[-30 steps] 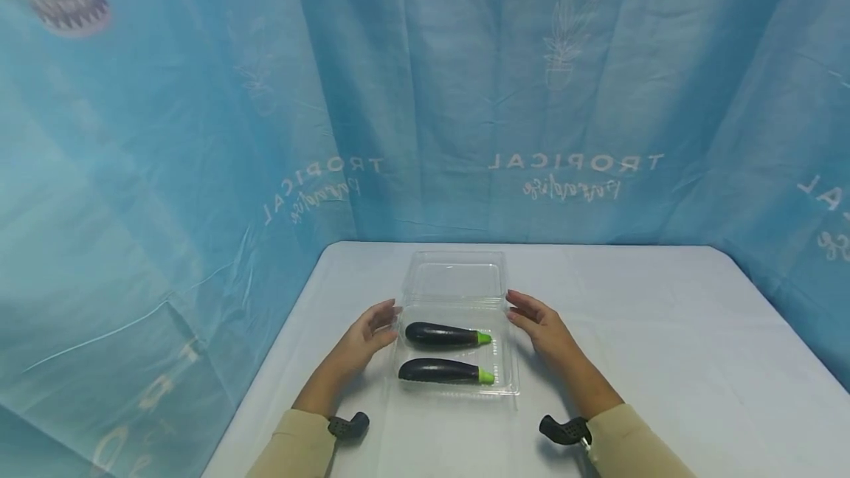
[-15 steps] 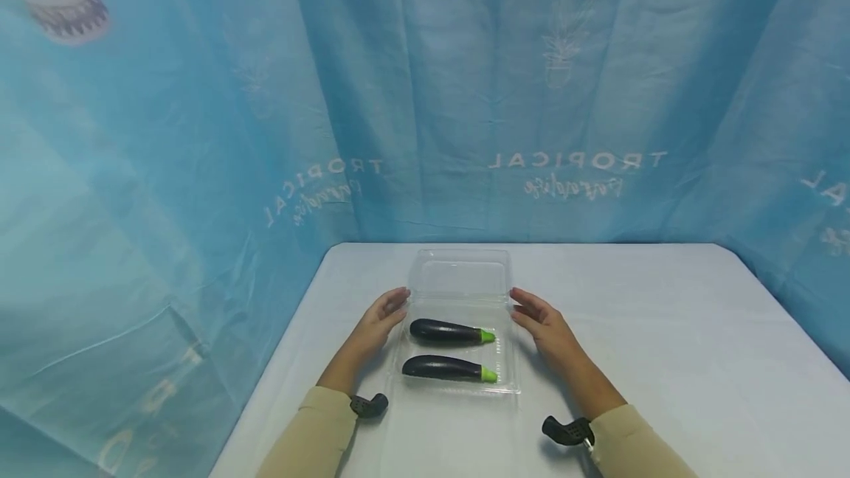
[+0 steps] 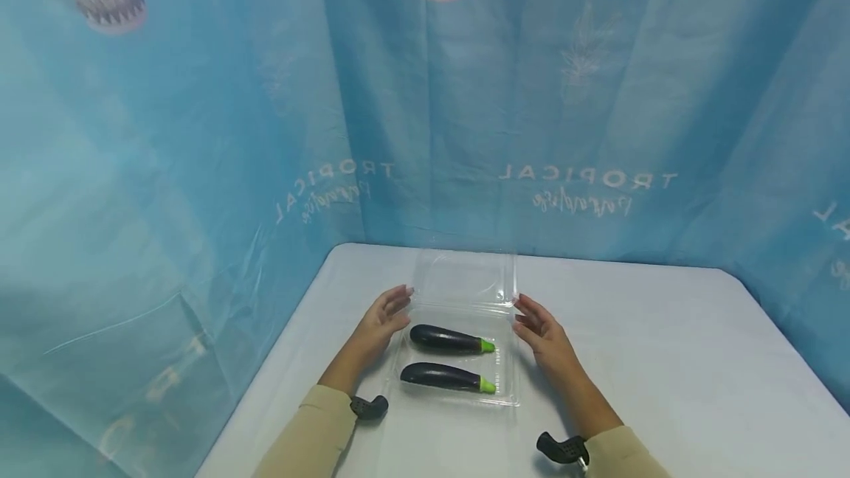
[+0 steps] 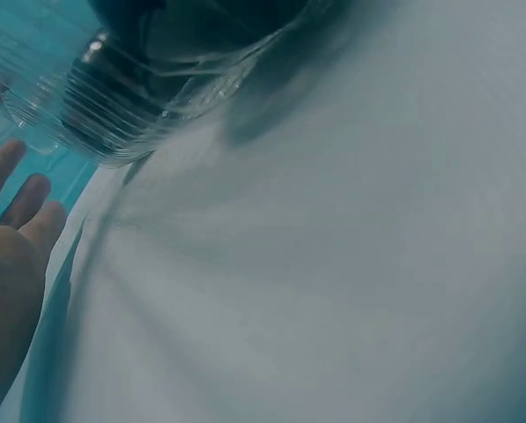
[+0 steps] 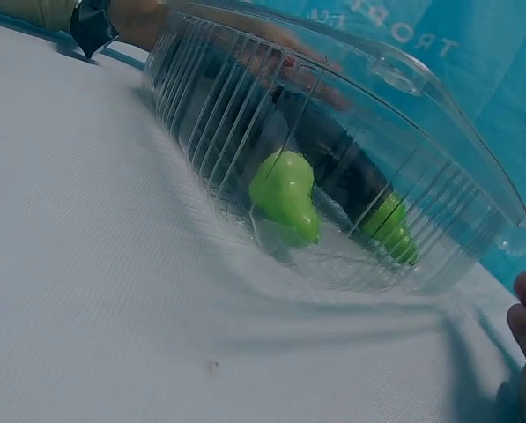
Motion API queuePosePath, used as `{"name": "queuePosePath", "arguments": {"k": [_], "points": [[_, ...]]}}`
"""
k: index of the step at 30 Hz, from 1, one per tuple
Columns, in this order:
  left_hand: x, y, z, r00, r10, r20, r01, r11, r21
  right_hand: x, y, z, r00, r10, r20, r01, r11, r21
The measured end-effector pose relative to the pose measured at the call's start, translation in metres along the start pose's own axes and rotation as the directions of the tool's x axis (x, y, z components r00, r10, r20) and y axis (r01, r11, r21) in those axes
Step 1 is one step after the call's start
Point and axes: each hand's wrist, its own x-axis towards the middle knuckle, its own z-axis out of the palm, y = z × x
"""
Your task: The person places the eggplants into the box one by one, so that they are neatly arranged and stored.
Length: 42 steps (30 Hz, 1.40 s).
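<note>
A clear plastic clamshell container (image 3: 513, 388) lies on the table with its lid (image 3: 465, 279) swung back, slightly tilted up at the far side. Inside lie two dark eggplants, the far one (image 3: 445, 338) and the near one (image 3: 440, 375), green ends to the right. My left hand (image 3: 380, 324) is at the left side by the hinge, fingers extended and spread in the left wrist view. At the right side, my right hand (image 3: 543, 332) has its fingertips right at the lid's corner. The right wrist view shows the green stem ends (image 5: 285, 198) through the ribbed plastic wall.
A white cloth covers the table (image 3: 631, 360), which reaches out to the right of the container. Blue printed curtains (image 3: 598, 109) hang behind it and along the left side. Each wrist wears a black curved mount (image 3: 369, 408).
My left hand has moved forward and right, closer to the hinge. The lid, which was lying back, has tipped up slightly. The right hand stays beside it. The head view has shifted a little.
</note>
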Motion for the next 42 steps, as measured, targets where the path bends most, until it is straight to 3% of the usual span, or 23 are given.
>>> {"name": "queuePosePath", "arguments": {"k": [5,8,11,14,18,23,29,35,42], "points": [[0.001,0.000,-0.002,1.000,0.016,-0.001,-0.016,0.999,-0.035,-0.001,0.000,0.002,0.999,-0.011,-0.041,0.012,1.000,0.013],[0.001,0.000,-0.001,0.999,0.031,-0.032,-0.032,0.999,-0.016,-0.001,-0.001,0.003,0.998,-0.025,-0.051,0.026,0.999,0.020],[-0.001,-0.003,0.002,0.998,0.036,-0.060,-0.037,0.999,-0.013,-0.002,-0.001,-0.001,0.998,-0.037,-0.044,0.037,0.999,-0.004],[-0.003,-0.006,0.006,0.999,0.031,-0.043,-0.031,0.999,-0.008,-0.006,0.000,-0.007,0.998,-0.047,-0.049,0.044,0.998,-0.053],[-0.003,-0.007,0.010,0.999,0.049,-0.018,-0.049,0.999,0.021,-0.008,0.000,-0.013,0.995,-0.078,-0.056,0.072,0.993,-0.090],[-0.001,-0.001,0.010,0.997,0.063,-0.048,-0.060,0.995,0.074,-0.004,0.000,-0.013,0.989,-0.134,-0.061,0.130,0.990,-0.056],[-0.004,0.000,0.006,0.995,0.003,-0.099,0.006,0.996,0.093,-0.004,0.001,-0.008,0.989,-0.110,-0.099,0.110,0.994,-0.003],[-0.011,0.002,0.007,0.987,-0.053,-0.150,0.080,0.981,0.176,-0.009,0.002,-0.009,0.991,-0.083,-0.109,0.085,0.996,0.012],[-0.022,0.007,0.008,0.987,-0.094,-0.132,0.122,0.967,0.223,-0.016,0.004,-0.016,0.992,-0.024,-0.126,0.018,0.999,-0.046]]}}
